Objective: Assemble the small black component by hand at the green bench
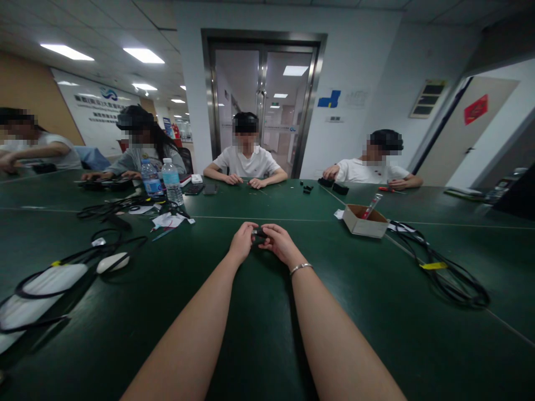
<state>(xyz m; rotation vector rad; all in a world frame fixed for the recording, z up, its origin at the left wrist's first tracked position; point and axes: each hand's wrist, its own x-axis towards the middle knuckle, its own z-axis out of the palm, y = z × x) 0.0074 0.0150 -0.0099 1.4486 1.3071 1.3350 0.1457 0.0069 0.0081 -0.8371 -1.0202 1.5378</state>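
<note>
Both my forearms reach out over the dark green table (267,312). My left hand (242,242) and my right hand (279,243) meet at the middle of the table, fingers pinched together on a small black part (259,233) held between them. Most of the part is hidden by my fingers. A thin bracelet (301,268) sits on my right wrist. The hands hover just above the table top.
A small cardboard box (364,221) with a red-handled tool stands to the right, a coiled black cable (447,273) beyond it. Left: black cables (83,256), white masks, a white mouse (112,262), two water bottles (167,181). Several people sit at the far edge.
</note>
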